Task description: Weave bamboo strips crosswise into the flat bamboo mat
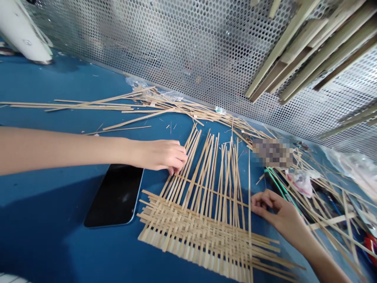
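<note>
A partly woven mat of pale bamboo strips (194,224) lies on the blue table, its long upright strips fanning away from me. Across these uprights runs a thin bamboo strip (216,192), apart from the woven section and threaded among them. My left hand (172,157) is closed at the strip's left end, fingers bent down over the leftmost uprights. At the right end, my right hand (272,206) pinches the strip between thumb and fingers, just beyond the last upright. The left fingertips are partly hidden by the hand.
A dark-screened phone (116,196) lies left of the mat. Loose bamboo strips (100,106) spread along a perforated metal panel (182,51). Green-handled tool (278,184), plastic bag (302,181) and more strips crowd the right. Bamboo pieces (294,59) lean at upper right.
</note>
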The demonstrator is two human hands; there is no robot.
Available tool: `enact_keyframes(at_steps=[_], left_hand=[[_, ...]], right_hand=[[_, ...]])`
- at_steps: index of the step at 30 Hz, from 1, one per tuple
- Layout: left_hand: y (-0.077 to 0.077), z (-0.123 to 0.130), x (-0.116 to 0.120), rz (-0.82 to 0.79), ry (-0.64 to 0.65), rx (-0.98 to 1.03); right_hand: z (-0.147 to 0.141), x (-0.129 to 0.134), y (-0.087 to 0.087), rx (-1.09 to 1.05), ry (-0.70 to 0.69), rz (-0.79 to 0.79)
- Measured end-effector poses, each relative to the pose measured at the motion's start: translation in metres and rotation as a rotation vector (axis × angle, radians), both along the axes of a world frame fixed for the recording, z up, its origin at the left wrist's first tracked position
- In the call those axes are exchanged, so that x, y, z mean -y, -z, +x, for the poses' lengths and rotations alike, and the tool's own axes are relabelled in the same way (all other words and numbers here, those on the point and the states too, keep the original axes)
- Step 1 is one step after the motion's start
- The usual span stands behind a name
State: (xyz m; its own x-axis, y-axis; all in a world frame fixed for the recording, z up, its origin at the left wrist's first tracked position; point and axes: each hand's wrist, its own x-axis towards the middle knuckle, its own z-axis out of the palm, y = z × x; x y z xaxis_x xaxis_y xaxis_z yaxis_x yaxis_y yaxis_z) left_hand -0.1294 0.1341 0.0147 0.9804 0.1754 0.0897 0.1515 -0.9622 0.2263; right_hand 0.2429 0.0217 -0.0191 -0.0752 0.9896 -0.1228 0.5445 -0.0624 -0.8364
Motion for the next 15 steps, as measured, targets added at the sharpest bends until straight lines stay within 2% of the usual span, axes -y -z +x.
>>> enact_keyframes(at_steps=[8,15], left_hand=[[0.007,-0.011,0.003,-0.083,-0.033,0.042],[0.012,-0.017,0.0,0.029,-0.021,0.037]], right_hand=[[0.006,-0.006,0.004,0.036,-0.059,0.015],[0.005,-0.008,-0.001,0.014,-0.092,-0.032]])
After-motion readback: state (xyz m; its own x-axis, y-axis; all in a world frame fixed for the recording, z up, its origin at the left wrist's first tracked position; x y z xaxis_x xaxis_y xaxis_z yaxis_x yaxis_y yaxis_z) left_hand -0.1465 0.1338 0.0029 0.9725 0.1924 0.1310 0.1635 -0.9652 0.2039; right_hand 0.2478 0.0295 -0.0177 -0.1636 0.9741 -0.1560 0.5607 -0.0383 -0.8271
